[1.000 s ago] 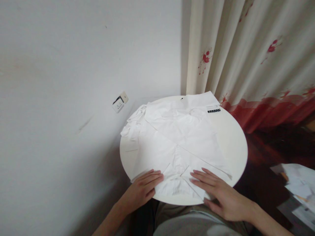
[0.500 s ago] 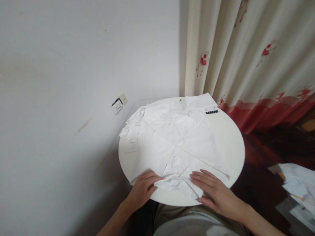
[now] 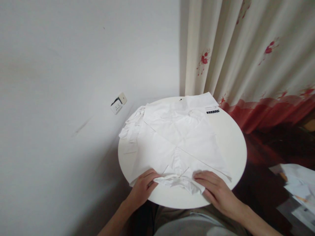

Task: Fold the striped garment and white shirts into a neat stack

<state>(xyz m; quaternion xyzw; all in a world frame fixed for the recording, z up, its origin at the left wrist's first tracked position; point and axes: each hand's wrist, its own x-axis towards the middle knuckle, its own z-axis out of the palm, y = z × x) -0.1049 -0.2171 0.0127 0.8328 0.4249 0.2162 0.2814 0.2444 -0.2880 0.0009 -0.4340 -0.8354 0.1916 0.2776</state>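
A large white creased sheet (image 3: 157,144), paper-like, lies over a round white table (image 3: 232,141). Diagonal fold lines cross it, and a crumpled seam runs down its middle to the near edge. There the sheet is bunched into a rumpled folded strip (image 3: 180,182). My left hand (image 3: 144,185) pinches the left end of this strip between thumb and fingers. At the strip's right end, my right hand (image 3: 215,186) has its fingers curled over the top and its thumb underneath. Both hands are closed on the sheet.
A crumpled white bundle (image 3: 134,123) rests at the table's left edge. A small black-patterned strip (image 3: 212,111) shows at the back right. The wall has a socket (image 3: 116,106). A red-and-cream curtain (image 3: 242,108) hangs behind, and loose papers (image 3: 300,183) lie low at right.
The right hand's flatter fingers have curled in on the strip. The strip's near right corner has drawn up and away from the table's front edge. The left hand has barely moved.
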